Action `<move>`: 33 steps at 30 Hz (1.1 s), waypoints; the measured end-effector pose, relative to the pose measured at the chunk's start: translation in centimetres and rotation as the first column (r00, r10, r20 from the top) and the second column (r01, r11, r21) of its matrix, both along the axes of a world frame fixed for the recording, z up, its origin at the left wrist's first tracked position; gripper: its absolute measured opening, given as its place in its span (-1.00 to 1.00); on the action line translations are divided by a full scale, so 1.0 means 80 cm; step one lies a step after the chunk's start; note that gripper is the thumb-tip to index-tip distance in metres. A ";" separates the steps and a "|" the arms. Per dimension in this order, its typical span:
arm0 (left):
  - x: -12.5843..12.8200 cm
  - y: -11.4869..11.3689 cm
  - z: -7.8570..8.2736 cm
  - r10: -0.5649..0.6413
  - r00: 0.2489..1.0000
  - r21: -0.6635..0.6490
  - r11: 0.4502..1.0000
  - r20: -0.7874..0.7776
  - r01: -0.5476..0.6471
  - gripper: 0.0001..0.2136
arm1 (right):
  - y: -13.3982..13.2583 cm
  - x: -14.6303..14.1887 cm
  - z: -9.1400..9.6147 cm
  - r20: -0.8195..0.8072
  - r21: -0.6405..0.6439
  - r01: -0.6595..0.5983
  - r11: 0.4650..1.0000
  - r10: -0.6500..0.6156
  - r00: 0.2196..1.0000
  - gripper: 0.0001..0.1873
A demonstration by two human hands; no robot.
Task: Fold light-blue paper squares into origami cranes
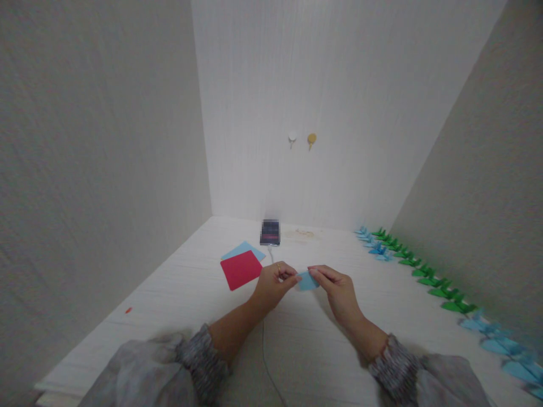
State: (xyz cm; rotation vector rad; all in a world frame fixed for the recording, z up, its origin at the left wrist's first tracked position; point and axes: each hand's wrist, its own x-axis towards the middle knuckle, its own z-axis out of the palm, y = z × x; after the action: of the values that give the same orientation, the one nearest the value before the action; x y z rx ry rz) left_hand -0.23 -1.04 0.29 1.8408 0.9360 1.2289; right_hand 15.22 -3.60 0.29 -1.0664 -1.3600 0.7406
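A small piece of light blue paper [307, 281] is held between my two hands above the white table. My left hand [274, 284] pinches its left edge with thumb and fingers; a ring shows on one finger. On the other side, my right hand [338, 288] pinches the paper near its upper right corner. The paper looks folded, but its layers are too small to make out. Left of my left hand lies a red sheet of paper [241, 269], partly covering a light blue sheet [246, 246].
A phone [270, 232] lies near the back wall with a white cable [263, 345] running toward me. Along the right wall stand rows of folded green paper cranes [439, 289] and blue paper cranes [500, 345]. An orange-red scrap [128, 310] lies at left. Two hooks [311, 138] hang on the wall.
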 end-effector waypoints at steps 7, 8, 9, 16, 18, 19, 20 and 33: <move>0.001 0.000 -0.003 -0.013 1.000 -0.013 1.000 -0.015 0.013 -0.82 | -0.002 -0.003 0.004 0.038 -0.070 -0.158 0.985 0.160 0.986 -0.78; 0.001 0.000 -0.005 -0.016 1.000 -0.011 1.000 -0.020 0.016 -0.82 | -0.002 -0.002 0.004 0.044 -0.076 -0.156 0.985 0.160 0.986 -0.78; 0.001 0.000 -0.006 -0.018 1.000 -0.012 1.000 -0.022 0.018 -0.82 | -0.002 -0.002 0.003 0.046 -0.078 -0.150 0.986 0.154 0.987 -0.79; 0.003 0.000 -0.004 -0.072 0.990 -0.141 0.986 0.118 0.088 -0.82 | 0.004 0.000 -0.005 -0.055 -0.083 -0.074 0.994 0.069 0.996 -0.86; 0.003 0.002 -0.002 -0.068 0.982 -0.196 0.975 0.179 0.103 -0.82 | 0.008 0.004 -0.007 -0.111 -0.083 -0.023 0.996 0.013 0.994 -0.86; 0.002 0.003 -0.001 -0.054 0.977 -0.221 0.970 0.206 0.101 -0.82 | 0.010 0.007 -0.008 -0.131 -0.075 0.001 0.997 -0.011 0.991 -0.86; 0.002 0.004 -0.001 -0.036 0.972 -0.245 0.965 0.230 0.094 -0.83 | 0.012 0.010 -0.008 -0.144 -0.064 0.020 0.998 -0.029 0.989 -0.86; 0.004 0.005 -0.004 -0.051 0.955 -0.327 0.933 0.292 0.150 -0.80 | 0.004 -0.003 -0.006 -0.092 -0.078 -0.127 0.989 0.120 0.989 -0.80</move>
State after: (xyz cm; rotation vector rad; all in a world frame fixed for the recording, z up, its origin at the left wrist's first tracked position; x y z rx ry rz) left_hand 0.11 -0.62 -0.03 1.3798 0.8263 1.1400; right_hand 14.96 -3.29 -0.18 -1.0104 -1.3387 0.9322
